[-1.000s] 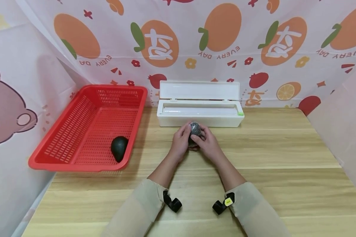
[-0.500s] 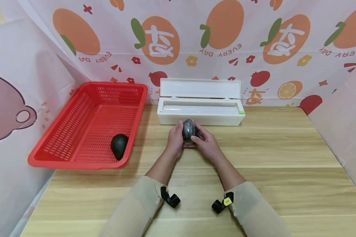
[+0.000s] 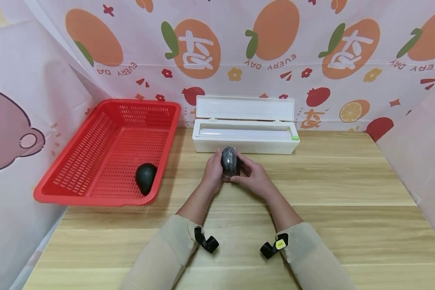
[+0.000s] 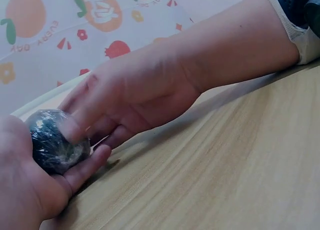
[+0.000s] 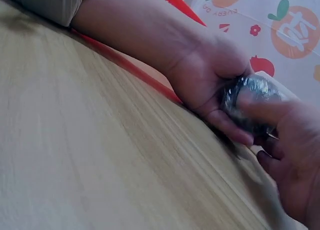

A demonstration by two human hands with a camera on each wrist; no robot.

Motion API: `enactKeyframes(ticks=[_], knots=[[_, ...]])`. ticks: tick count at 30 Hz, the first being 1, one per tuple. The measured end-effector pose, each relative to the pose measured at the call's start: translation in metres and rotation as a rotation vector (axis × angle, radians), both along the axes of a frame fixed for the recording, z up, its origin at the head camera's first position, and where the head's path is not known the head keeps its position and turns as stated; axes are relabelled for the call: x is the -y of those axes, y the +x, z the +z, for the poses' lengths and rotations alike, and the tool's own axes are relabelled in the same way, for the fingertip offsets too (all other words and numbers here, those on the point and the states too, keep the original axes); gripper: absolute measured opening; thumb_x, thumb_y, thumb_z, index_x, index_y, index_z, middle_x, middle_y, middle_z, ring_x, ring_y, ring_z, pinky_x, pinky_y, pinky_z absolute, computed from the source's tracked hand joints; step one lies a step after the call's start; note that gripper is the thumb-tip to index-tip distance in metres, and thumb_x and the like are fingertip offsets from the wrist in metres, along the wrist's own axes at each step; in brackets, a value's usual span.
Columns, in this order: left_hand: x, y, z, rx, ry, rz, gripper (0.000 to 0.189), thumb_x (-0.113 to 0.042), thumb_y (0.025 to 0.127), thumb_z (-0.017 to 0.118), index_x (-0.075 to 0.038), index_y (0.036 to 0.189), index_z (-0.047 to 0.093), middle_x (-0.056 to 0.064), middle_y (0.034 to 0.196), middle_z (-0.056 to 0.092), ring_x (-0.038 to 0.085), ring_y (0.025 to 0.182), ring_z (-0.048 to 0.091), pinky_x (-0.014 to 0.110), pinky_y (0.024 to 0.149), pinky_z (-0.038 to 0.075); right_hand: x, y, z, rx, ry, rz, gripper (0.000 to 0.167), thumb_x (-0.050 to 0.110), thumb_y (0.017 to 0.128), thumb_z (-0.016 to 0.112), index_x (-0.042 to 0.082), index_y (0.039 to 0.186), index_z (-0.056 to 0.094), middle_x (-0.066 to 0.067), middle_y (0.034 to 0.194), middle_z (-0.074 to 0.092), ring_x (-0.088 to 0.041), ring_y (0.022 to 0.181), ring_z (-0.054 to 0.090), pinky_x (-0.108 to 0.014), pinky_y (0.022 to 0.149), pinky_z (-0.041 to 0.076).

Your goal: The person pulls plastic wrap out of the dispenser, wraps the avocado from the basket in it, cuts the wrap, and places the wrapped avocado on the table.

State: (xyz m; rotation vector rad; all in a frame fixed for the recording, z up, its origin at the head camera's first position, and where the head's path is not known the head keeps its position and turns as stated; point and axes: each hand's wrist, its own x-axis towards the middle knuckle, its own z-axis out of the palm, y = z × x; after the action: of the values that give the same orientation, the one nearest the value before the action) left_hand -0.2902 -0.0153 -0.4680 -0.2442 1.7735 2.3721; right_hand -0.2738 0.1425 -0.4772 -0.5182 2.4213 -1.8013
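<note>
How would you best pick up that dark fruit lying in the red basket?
Probably from above and the left, around the wide, rounded far end of the dark fruit: its near end tapers, and it lies close to the right wall of the red basket.

We seem to be in a screened-off recording booth: fruit-printed cloth hangs close behind a wood-grain table, more sheeting hangs at its side, and black wrist cameras sit at the sleeves. A red plastic basket and a white lidded box lend a kitchen note; we cannot tell what building surrounds it.
</note>
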Motion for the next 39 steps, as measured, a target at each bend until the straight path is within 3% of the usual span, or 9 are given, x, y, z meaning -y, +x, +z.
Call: enactKeyframes(ticks=[5, 12, 18, 22, 25, 29, 33, 36, 39], knots=[[0.0, -0.001, -0.001, -0.024, -0.06, -0.018, 0.062, -0.048, 0.106, 0.03, 0.0, 0.137, 0.053, 0.019, 0.135, 0.056, 0.027, 0.122, 0.054, 0.039, 0.108, 0.042, -0.002, 0.001, 0.0, -0.063, 0.096, -0.056, 0.083, 0.027, 0.071, 0.088, 0.019, 0.144, 0.05, -0.009, 0.143, 0.053, -0.023, 0.124, 0.059, -0.03, 0.101, 0.047], [0.001, -0.001, -0.001, -0.041, -0.197, -0.068, 0.055, -0.041, 0.087, 0.071, -0.005, 0.127, 0.058, 0.013, 0.125, 0.058, 0.022, 0.11, 0.056, 0.035, 0.095, 0.05, -0.001, 0.003, 0.0, -0.064, 0.14, -0.072, 0.081, 0.031, 0.072, 0.087, 0.019, 0.143, 0.052, -0.007, 0.141, 0.056, -0.021, 0.122, 0.06, -0.03, 0.099, 0.049], [0.001, -0.002, -0.002, -0.029, -0.162, -0.086, 0.047, -0.035, 0.089, 0.067, -0.003, 0.123, 0.06, 0.014, 0.119, 0.06, 0.021, 0.102, 0.059, 0.029, 0.082, 0.054, 0.001, 0.003, 0.0, -0.056, 0.12, -0.054, 0.099, 0.026, 0.073, 0.088, 0.024, 0.155, 0.032, -0.005, 0.141, 0.055, -0.025, 0.124, 0.057, -0.04, 0.107, 0.045], [0.002, -0.002, -0.002, -0.043, -0.168, -0.115, 0.05, -0.041, 0.093, 0.063, -0.001, 0.123, 0.059, 0.016, 0.116, 0.06, 0.021, 0.097, 0.06, 0.03, 0.075, 0.057, 0.002, 0.004, 0.003, -0.075, 0.181, -0.043, 0.093, 0.024, 0.074, 0.086, 0.024, 0.153, 0.036, -0.002, 0.137, 0.052, -0.026, 0.123, 0.055, -0.043, 0.107, 0.044], [0.002, 0.0, -0.003, -0.054, -0.164, -0.093, 0.056, -0.05, 0.1, 0.048, -0.003, 0.129, 0.058, 0.017, 0.122, 0.058, 0.024, 0.104, 0.058, 0.034, 0.087, 0.054, 0.005, 0.006, 0.003, -0.044, 0.17, -0.075, 0.088, 0.021, 0.073, 0.086, 0.026, 0.15, 0.042, -0.001, 0.139, 0.054, -0.026, 0.122, 0.057, -0.043, 0.106, 0.045], [0.002, 0.002, -0.004, -0.059, -0.159, -0.036, 0.06, -0.052, 0.104, 0.029, -0.009, 0.141, 0.051, 0.014, 0.139, 0.051, 0.027, 0.125, 0.049, 0.04, 0.109, 0.039, 0.011, 0.01, 0.003, -0.024, 0.152, -0.105, 0.087, 0.015, 0.075, 0.084, 0.024, 0.15, 0.041, -0.005, 0.149, 0.048, -0.027, 0.134, 0.049, -0.042, 0.111, 0.039], [0.0, 0.002, -0.005, -0.066, -0.177, 0.018, 0.057, -0.05, 0.105, 0.032, -0.011, 0.144, 0.048, 0.014, 0.144, 0.048, 0.028, 0.133, 0.043, 0.042, 0.114, 0.033, 0.018, 0.016, 0.001, -0.061, 0.169, -0.109, 0.086, 0.009, 0.081, 0.076, 0.019, 0.154, 0.032, -0.01, 0.154, 0.04, -0.027, 0.141, 0.039, -0.041, 0.114, 0.034], [-0.002, 0.003, -0.005, -0.076, -0.192, 0.058, 0.057, -0.051, 0.104, 0.033, -0.01, 0.141, 0.051, 0.016, 0.14, 0.051, 0.03, 0.13, 0.046, 0.043, 0.113, 0.035, 0.022, 0.019, 0.0, -0.086, 0.201, -0.111, 0.089, 0.011, 0.084, 0.072, 0.019, 0.158, 0.022, -0.012, 0.156, 0.037, -0.031, 0.126, 0.054, -0.044, 0.102, 0.048], [-0.004, 0.002, -0.005, -0.081, -0.2, 0.075, 0.057, -0.051, 0.104, 0.032, -0.012, 0.142, 0.051, 0.015, 0.142, 0.05, 0.03, 0.132, 0.045, 0.043, 0.114, 0.033, 0.022, 0.019, -0.001, -0.134, 0.234, -0.1, 0.091, 0.017, 0.087, 0.071, 0.02, 0.159, 0.016, -0.011, 0.158, 0.033, -0.029, 0.123, 0.054, -0.046, 0.098, 0.049]])
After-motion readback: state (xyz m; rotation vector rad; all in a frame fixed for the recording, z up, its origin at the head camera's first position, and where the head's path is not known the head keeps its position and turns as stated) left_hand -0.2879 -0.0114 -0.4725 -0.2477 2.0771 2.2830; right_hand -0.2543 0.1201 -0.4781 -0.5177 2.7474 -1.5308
